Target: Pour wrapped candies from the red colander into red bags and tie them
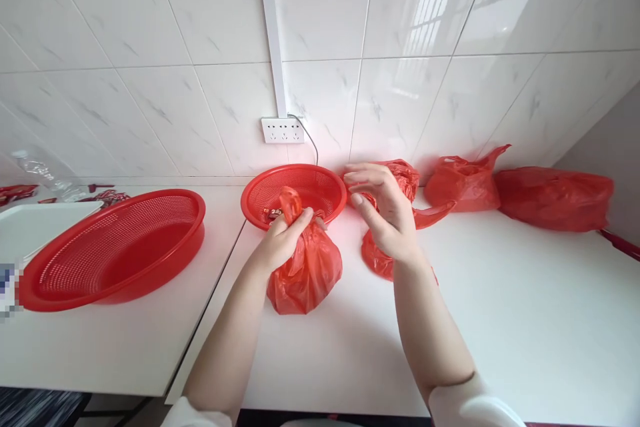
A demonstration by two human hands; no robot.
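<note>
1. Head view: the held bag [313, 273], red and knotted or bunched at its neck, is gripped by the left hand [287, 238]; the fingers are closed around the neck, partly hidden by plastic.
2. The held bag is kept in front of the small basket [325, 190], its top overlapping the near rim in view; whether the table [345, 340] is touched by it cannot be told.
3. The right hand [385, 210] is raised, thumb and fingers parted, nothing seen gripped. Loose red plastic [377, 257] is partly covered by it; contact cannot be told.
4. Printed packets [274, 213] are seen in the small basket, mostly hidden.
5. The large basket [145, 250], red, is set well apart on the left, near the white tray [45, 221]; clear plastic [47, 173] is seen behind.
6. On the right, by the wall [320, 7], the handled bag [463, 183] is placed just beside the long bag [555, 199], both red.
7. The socket strip [283, 130] is mounted on the wall above the small basket; a cable [314, 143] is run down from it.
</note>
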